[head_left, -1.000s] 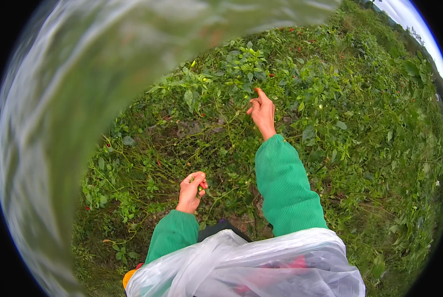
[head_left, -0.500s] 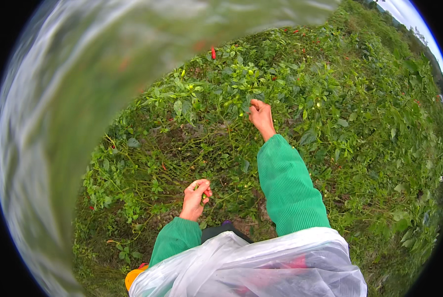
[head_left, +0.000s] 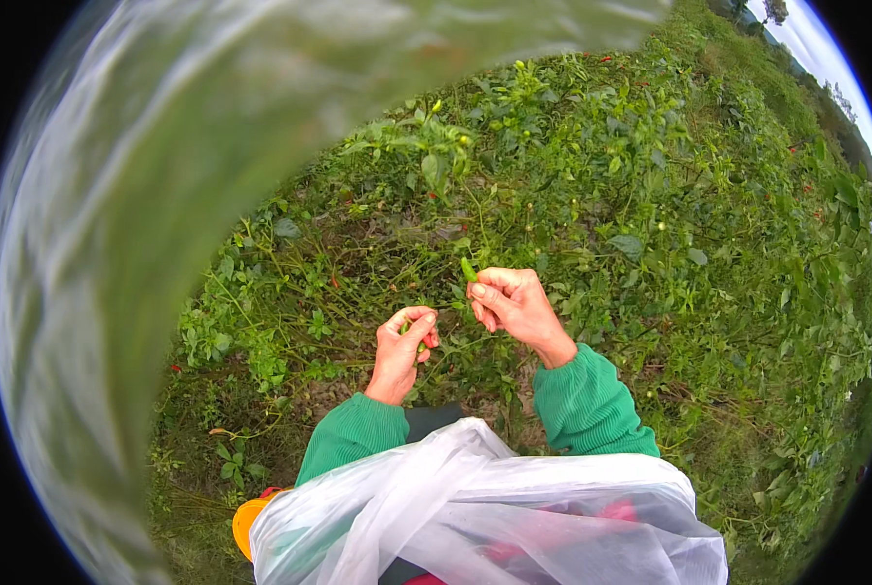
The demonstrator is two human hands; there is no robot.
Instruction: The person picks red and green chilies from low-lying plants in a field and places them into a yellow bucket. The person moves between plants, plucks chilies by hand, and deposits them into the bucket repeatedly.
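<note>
My right hand (head_left: 516,305) is closed in a pinch on a green chili pepper (head_left: 469,270), whose end sticks up past the fingertips. To its left and a little lower, my left hand (head_left: 400,353) is curled shut around green chili peppers (head_left: 420,346); only bits of green show between the fingers, so how many it holds is hidden. The two hands are apart, both above the low chili plants (head_left: 358,253). Green corduroy-like sleeves (head_left: 592,400) cover both forearms.
Clear plastic sheeting (head_left: 495,497) covers my front, and a blurred sheet edge (head_left: 114,244) blocks the upper left. An orange object (head_left: 249,525) sits at lower left. Dense plants with scattered red chilies (head_left: 335,282) spread around; sky (head_left: 826,58) shows at upper right.
My right hand has drawn back from the far plants toward my body, now with a green chili pepper in its fingers. My left hand has risen slightly and moved right, still closed.
</note>
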